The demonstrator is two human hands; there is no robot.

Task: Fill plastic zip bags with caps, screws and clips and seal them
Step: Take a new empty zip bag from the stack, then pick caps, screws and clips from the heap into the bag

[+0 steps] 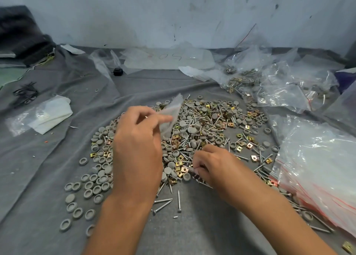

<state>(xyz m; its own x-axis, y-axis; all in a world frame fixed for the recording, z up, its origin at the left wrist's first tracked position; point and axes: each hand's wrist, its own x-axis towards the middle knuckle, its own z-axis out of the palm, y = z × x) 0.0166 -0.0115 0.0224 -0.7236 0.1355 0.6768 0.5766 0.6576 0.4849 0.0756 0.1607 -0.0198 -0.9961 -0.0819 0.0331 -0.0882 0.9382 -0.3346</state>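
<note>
A wide heap of grey round caps, silver screws and brass-coloured clips lies on a grey cloth. Above the heap my left hand pinches a small clear zip bag, which hangs tilted and looks empty. My right hand is low over the front of the heap, its fingers curled and pinching small parts, several screws by the look of them. What exactly it holds is partly hidden by the fingers.
A stack of clear zip bags with red seal lines lies at the right. Filled and loose plastic bags crowd the back right. A white folded bag, black ties and a small black object lie to the left and back.
</note>
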